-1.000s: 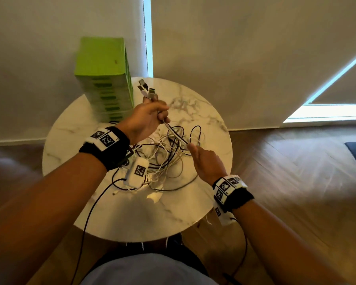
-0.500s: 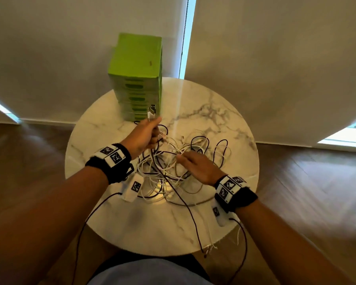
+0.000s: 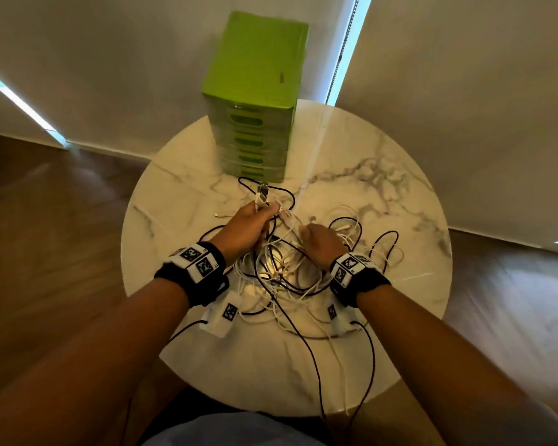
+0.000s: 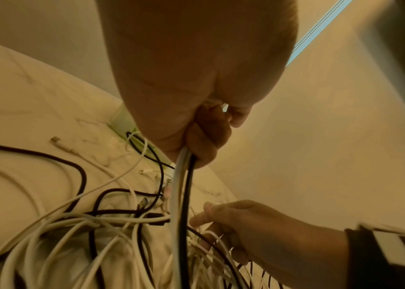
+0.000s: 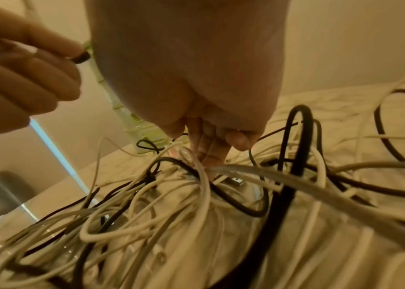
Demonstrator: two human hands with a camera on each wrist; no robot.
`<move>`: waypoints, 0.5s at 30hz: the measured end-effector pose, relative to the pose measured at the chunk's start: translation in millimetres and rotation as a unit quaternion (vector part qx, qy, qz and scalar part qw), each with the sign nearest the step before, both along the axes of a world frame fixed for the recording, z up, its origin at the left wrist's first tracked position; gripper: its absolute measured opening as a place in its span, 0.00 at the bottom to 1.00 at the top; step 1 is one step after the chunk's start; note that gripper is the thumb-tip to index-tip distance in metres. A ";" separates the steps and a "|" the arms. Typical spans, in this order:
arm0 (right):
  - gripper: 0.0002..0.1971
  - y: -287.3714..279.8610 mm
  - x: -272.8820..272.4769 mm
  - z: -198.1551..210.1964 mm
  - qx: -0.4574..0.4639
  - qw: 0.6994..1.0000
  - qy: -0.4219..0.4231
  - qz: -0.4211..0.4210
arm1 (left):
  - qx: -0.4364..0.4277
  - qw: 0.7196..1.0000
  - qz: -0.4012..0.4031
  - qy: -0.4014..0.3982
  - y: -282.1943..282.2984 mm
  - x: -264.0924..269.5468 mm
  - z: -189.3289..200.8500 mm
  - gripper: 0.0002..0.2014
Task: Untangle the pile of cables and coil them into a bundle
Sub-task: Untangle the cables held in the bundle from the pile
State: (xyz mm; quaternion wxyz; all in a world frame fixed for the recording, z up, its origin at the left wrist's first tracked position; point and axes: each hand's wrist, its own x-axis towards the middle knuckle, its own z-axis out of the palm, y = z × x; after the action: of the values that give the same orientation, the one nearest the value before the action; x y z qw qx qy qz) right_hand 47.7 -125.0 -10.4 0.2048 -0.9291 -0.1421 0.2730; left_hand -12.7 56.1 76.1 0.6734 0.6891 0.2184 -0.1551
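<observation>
A tangled pile of white and black cables [image 3: 284, 275] lies in the middle of a round marble table [image 3: 239, 378]. My left hand [image 3: 248, 226] grips a white and a black cable [image 4: 182, 185] in a fist just above the pile's far side. Their USB plugs [image 3: 263, 193] stick up past the knuckles. My right hand [image 3: 319, 243] is on the pile's right part. Its fingers [image 5: 208, 150] point straight down among white strands of the pile [image 5: 171, 205], thumb beside them, and no cable shows pinched between them.
A green drawer unit [image 3: 255, 91] stands at the table's back edge, close behind the left hand. A black cable [image 3: 313, 365] trails from the pile over the front edge. Loose plug ends [image 4: 59, 143] lie left of the pile. Wooden floor [image 3: 62, 220] surrounds the table.
My left hand has come down from a raised position to just above the pile, still holding the cable ends. My right hand has moved forward into the pile. The head view has swung left.
</observation>
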 end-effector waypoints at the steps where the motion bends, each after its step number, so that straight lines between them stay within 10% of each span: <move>1: 0.26 0.1 4.9 -2.5 0.009 1.000 0.000 0.000 | 0.012 1.000 0.000 0.001 1.2 -0.5 -2.1 0.19; 10: 0.10 13.9 22.6 -2.7 -0.045 0.997 0.040 0.047 | 0.011 1.000 -0.020 -0.008 5.8 -1.4 -6.9 0.22; 15: 0.07 -0.3 29.7 33.5 0.101 0.990 0.061 -0.076 | 0.002 1.000 -0.013 -0.010 4.5 2.1 -7.6 0.15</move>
State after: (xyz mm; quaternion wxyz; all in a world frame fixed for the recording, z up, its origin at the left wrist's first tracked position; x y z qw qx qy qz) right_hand 77.4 -125.3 23.1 0.3260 -0.8934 -0.0853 0.2973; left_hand -10.6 60.6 68.5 0.6717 0.6949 0.2032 -0.1570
